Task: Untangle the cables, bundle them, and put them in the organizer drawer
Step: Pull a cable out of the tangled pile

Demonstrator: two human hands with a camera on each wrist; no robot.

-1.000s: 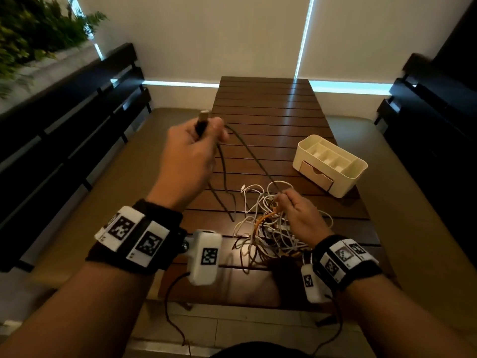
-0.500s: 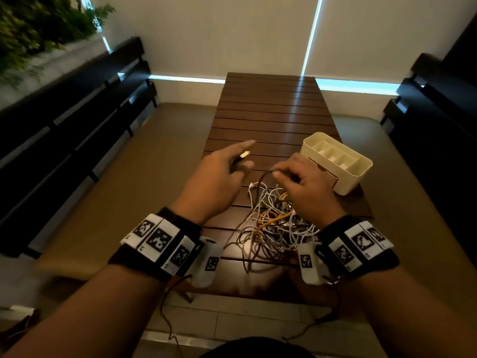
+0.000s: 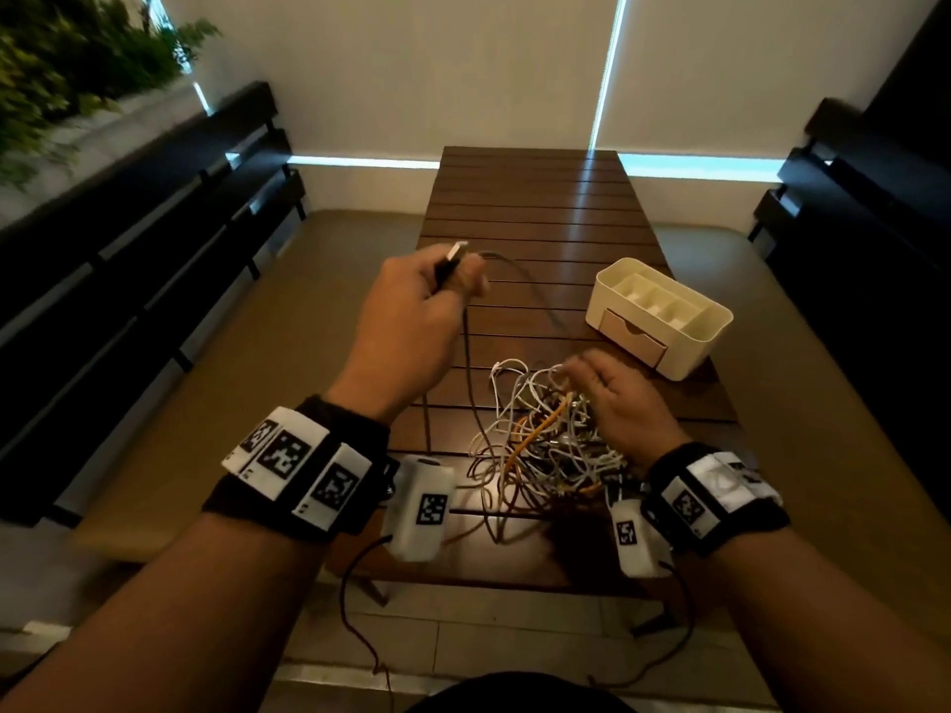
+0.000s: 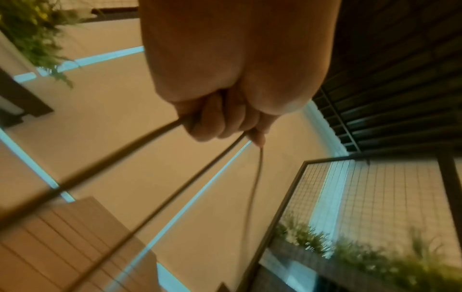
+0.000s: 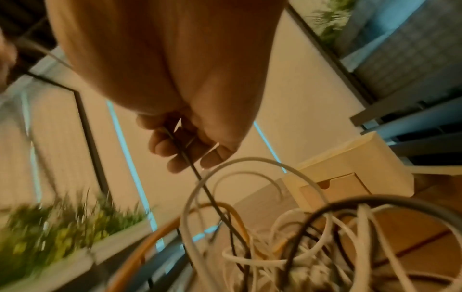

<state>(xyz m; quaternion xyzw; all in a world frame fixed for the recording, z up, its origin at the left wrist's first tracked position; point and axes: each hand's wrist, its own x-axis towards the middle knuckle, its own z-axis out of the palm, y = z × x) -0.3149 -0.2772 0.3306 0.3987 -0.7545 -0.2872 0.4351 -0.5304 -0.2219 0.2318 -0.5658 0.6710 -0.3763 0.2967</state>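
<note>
A tangle of white, orange and black cables (image 3: 540,440) lies on the wooden slatted table (image 3: 535,208) near its front edge. My left hand (image 3: 437,295) is raised above the table's left side and grips a black cable (image 3: 520,285) just below its USB plug (image 3: 455,252). In the left wrist view my left hand (image 4: 225,122) is a fist with strands of the black cable (image 4: 120,156) hanging out. That cable arcs down to my right hand (image 3: 581,367) at the tangle's far edge. In the right wrist view the black cable (image 5: 180,148) runs between thumb and curled fingers of my right hand (image 5: 185,156). The cream organizer (image 3: 710,321) stands at the right with its drawer (image 3: 633,337) closed.
Dark slatted benches (image 3: 154,239) run along the left side of the table and another bench (image 3: 849,208) along the right. Plants (image 3: 77,59) fill the upper left. The far half of the table holds nothing. Thin camera leads hang below both wrists.
Half a second ago both hands met over the tangle. My left hand has since lifted up and left with the plug end, and my right hand has dropped back onto the tangle.
</note>
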